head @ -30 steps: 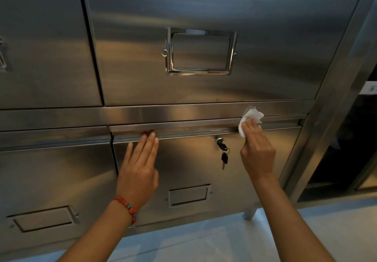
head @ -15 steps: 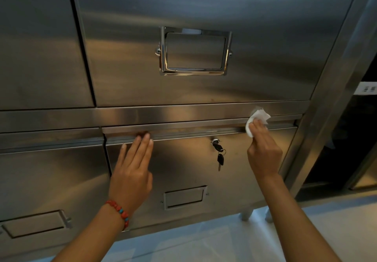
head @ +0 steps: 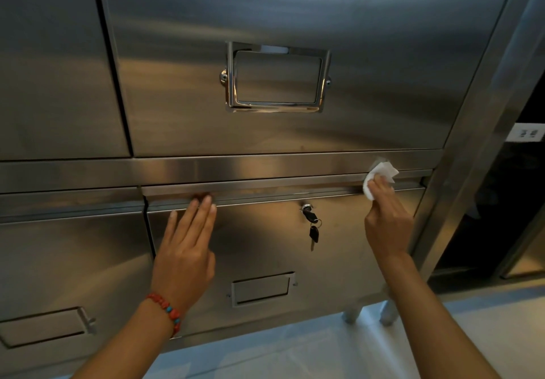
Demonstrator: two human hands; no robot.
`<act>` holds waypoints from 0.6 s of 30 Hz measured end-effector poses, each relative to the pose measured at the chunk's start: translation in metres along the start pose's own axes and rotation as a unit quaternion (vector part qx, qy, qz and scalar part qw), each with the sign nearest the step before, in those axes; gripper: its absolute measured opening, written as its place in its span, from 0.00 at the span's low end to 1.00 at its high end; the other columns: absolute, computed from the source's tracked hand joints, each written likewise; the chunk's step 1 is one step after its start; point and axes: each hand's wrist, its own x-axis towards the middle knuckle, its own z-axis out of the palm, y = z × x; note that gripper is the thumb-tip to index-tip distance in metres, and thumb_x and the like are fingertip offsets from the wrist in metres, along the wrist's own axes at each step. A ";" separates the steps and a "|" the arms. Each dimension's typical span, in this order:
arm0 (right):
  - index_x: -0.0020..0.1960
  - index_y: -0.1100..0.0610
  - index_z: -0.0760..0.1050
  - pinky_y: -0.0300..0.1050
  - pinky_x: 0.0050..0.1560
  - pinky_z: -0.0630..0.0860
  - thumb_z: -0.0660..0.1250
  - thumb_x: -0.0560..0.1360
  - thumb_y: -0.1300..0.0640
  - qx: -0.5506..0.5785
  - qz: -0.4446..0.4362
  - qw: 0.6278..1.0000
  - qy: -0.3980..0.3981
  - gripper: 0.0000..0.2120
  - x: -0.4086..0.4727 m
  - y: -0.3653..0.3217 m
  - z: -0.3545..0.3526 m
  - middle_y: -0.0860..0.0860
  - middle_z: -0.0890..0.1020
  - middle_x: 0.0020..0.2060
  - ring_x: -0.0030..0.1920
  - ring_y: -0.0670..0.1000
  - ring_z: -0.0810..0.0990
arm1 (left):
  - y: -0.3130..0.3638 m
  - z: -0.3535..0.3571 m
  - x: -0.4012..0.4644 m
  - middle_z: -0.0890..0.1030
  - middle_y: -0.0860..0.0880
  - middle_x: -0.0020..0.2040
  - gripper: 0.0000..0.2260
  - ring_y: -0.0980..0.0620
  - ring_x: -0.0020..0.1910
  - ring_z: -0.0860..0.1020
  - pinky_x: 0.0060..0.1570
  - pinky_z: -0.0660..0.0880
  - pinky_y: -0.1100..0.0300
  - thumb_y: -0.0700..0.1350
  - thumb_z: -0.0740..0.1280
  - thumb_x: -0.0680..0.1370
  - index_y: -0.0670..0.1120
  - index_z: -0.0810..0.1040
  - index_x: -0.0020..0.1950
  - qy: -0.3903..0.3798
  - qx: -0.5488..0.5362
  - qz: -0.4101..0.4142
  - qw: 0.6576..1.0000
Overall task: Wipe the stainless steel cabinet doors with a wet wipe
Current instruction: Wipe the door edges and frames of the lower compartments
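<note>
- The stainless steel cabinet fills nearly the whole view, and its right corner post runs down the right side to the floor.
- The upper right door takes up the cabinet's top half. A chrome label frame is fixed at its centre, and the upper left door adjoins it across a dark vertical seam.
- The lower right door sits under a horizontal rail. It has a folded lip along its top edge and a recessed label frame near its bottom edge.
- The lower left door lies at the cabinet's bottom left, with its own label frame toward the lower left corner.
- The pale floor shows beneath the cabinet's bottom edge, where two short metal feet stand near the right corner.
- The left hand lies flat on the lower right door near its left edge. Its fingers are straight and together, the tips reach the top lip, and nothing is gripped.
- The right hand presses against the top right corner of the lower right door, its fingers closed on the wet wipe.
- The wet wipe, white and bunched, is pushed onto the lip at that corner. Its upper part seems to brush the rail above, though the blur there makes this uncertain.
- A red bead bracelet with a few turquoise beads circles the left wrist.
- A black-headed key is in the lock below the lip, right of the door's centre, and a second key hangs from it.
</note>
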 end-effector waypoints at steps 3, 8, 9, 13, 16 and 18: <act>0.55 0.71 0.78 0.62 0.48 0.79 0.61 0.70 0.71 0.007 0.060 0.998 0.010 0.15 0.005 0.012 -0.004 0.66 0.80 0.53 0.52 0.66 0.80 | 0.001 0.000 0.000 0.69 0.39 0.69 0.27 0.42 0.68 0.67 0.71 0.53 0.48 0.40 0.53 0.69 0.35 0.70 0.67 -0.002 -0.001 -0.004 1.000; 0.54 0.71 0.78 0.62 0.48 0.77 0.61 0.69 0.71 -0.002 0.049 0.999 0.006 0.15 0.005 0.008 -0.003 0.67 0.80 0.53 0.51 0.67 0.80 | 0.002 -0.001 -0.001 0.69 0.39 0.69 0.27 0.41 0.68 0.68 0.70 0.54 0.48 0.40 0.53 0.69 0.35 0.70 0.67 -0.004 -0.003 -0.006 1.000; 0.54 0.72 0.78 0.63 0.48 0.78 0.61 0.69 0.72 -0.006 0.034 0.999 0.006 0.15 0.004 0.008 -0.003 0.67 0.80 0.52 0.51 0.67 0.80 | 0.002 -0.001 -0.001 0.70 0.39 0.69 0.27 0.41 0.68 0.68 0.70 0.54 0.48 0.41 0.53 0.69 0.35 0.70 0.67 -0.005 -0.003 -0.005 1.000; 0.55 0.72 0.78 0.64 0.48 0.77 0.62 0.69 0.72 -0.019 0.007 1.000 -0.004 0.15 0.004 0.016 -0.004 0.68 0.79 0.53 0.52 0.67 0.80 | 0.002 -0.002 0.000 0.70 0.38 0.68 0.28 0.43 0.69 0.65 0.70 0.54 0.48 0.41 0.53 0.69 0.35 0.70 0.67 -0.004 -0.004 -0.004 1.000; 0.56 0.72 0.77 0.64 0.48 0.78 0.65 0.70 0.75 -0.013 0.050 0.999 -0.012 0.15 0.007 0.022 -0.007 0.67 0.79 0.54 0.52 0.67 0.80 | 0.002 -0.002 0.000 0.70 0.39 0.68 0.28 0.44 0.69 0.64 0.70 0.54 0.48 0.41 0.53 0.69 0.35 0.70 0.67 0.001 -0.003 -0.004 1.000; 0.56 0.71 0.77 0.63 0.47 0.79 0.66 0.69 0.76 -0.014 0.063 0.998 -0.011 0.15 0.009 0.026 -0.008 0.67 0.79 0.54 0.52 0.67 0.80 | 0.002 -0.002 0.001 0.70 0.39 0.68 0.28 0.44 0.69 0.64 0.70 0.54 0.48 0.41 0.53 0.68 0.35 0.70 0.67 0.002 -0.004 -0.003 1.000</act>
